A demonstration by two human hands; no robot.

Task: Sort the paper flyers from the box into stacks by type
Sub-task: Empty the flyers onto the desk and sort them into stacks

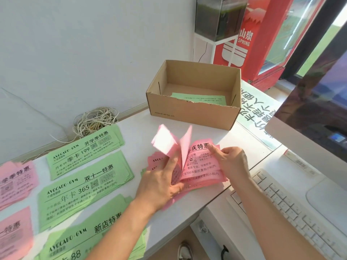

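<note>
At the frame's centre, the left hand [161, 182] curls its fingers round lifted sheets of the pink flyers [203, 172]. The right hand [232, 164] pinches the pile's right edge, forefinger stretched on top. Read each headline before parting sheets, keeping the pile flat on the table [135, 132]. One green flyer [206, 97] lies in the box [195, 111], upper centre.

One wide-angle camera rides at the person's head, facing forward and down, close over the left hand [161, 184] and right hand [232, 162]. The pink flyers [202, 167] they hold fill mid-frame. The box [189, 114] lies beyond the hands, and the keyboard [293, 209] is right of the right hand, at the frame's lower right.
</note>
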